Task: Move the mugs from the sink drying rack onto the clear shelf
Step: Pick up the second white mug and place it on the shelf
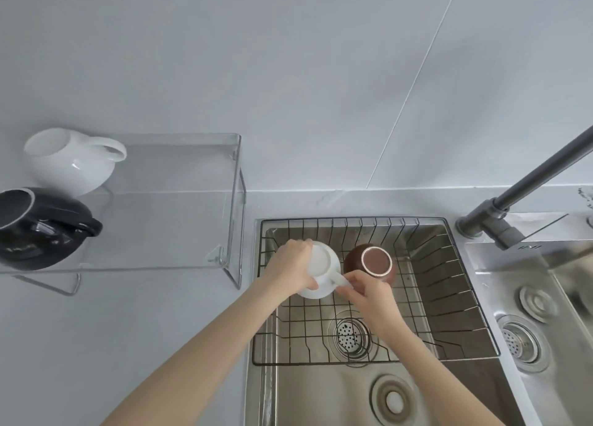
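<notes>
while the wire drying rack (449, 284) sits in the steel sink (321, 400), we have both hands on an upturned white mug (321, 265) at the rack's left end. our left hand (293, 265) curls around the mug's left side, and our right hand (369, 292) pinches its handle between thumb and fingers. just to the right, touching or nearly so, an upturned brown mug (372, 262) rests in the rack. on the clear shelf (179, 201) to the left stand a white mug (72, 160) and a black mug (38, 230), upright, near each other. a dark faucet (519, 194) rises at right.
</notes>
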Motion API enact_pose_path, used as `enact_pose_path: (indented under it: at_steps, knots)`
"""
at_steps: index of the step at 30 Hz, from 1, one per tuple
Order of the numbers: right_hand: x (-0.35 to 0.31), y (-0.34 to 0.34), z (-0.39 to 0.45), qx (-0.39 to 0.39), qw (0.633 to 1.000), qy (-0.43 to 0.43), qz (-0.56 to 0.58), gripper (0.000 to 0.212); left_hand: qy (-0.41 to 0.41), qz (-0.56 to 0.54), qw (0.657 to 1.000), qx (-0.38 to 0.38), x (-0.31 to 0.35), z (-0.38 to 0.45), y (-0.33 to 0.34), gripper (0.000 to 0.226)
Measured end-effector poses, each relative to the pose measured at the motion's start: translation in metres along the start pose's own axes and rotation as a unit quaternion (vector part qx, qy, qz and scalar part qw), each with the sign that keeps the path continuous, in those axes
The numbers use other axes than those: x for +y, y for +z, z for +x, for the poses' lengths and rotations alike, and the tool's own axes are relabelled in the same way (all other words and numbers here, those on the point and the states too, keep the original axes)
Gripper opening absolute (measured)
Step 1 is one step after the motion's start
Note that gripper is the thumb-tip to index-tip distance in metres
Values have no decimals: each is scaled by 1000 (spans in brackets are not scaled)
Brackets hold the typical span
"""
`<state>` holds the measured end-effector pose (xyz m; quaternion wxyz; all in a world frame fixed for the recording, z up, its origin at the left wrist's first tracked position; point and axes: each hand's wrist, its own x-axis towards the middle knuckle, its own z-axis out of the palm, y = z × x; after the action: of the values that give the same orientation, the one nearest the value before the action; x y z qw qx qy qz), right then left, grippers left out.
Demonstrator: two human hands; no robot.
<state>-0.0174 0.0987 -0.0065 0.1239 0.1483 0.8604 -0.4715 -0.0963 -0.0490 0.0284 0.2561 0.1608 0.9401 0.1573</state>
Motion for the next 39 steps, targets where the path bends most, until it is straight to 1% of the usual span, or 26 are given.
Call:
enact_pose_path:
  at_steps: [3,6,9,11,13,16,22,28,31,34,36,39]
  knots:
    - [-32,-26,-11,26,999,-41,3,5,18,-3,999,50,16,-17,-32,66]
    - [-69,-50,-19,47,995,-91,1,5,45,-15,992,117,27,-35,-68,62]
    - [-110,-63,-23,61,989,-134,20,4,63,-44,984,162,25,-55,-109,68]
    - [-135,-62,-21,66,985,-157,34,6,68,-66,979,180,17,-68,-137,68]
    - [-159,-54,-16,69,981,-179,37,8,73,-79,975,196,3,-76,-161,59]
    - [-188,-36,-4,53,976,-202,54,9,61,-80,973,210,-24,-83,-187,46]
    - [-229,11,24,18,975,-210,76,8,28,-96,969,224,-81,-80,-212,40]
    - [-243,49,56,21,978,-200,63,10,5,-109,976,191,-127,-56,-224,42]
    - [-239,58,72,30,980,-196,21,11,0,-125,977,172,-138,-44,-221,36]
    - [-235,64,86,21,980,-199,9,14,-11,-133,978,162,-146,-31,-218,33]
    - [-235,62,88,27,975,-220,-7,17,-16,-130,978,160,-146,-29,-220,38]
    - [-234,62,90,34,968,-244,-41,19,-20,-122,980,153,-147,-23,-220,38]
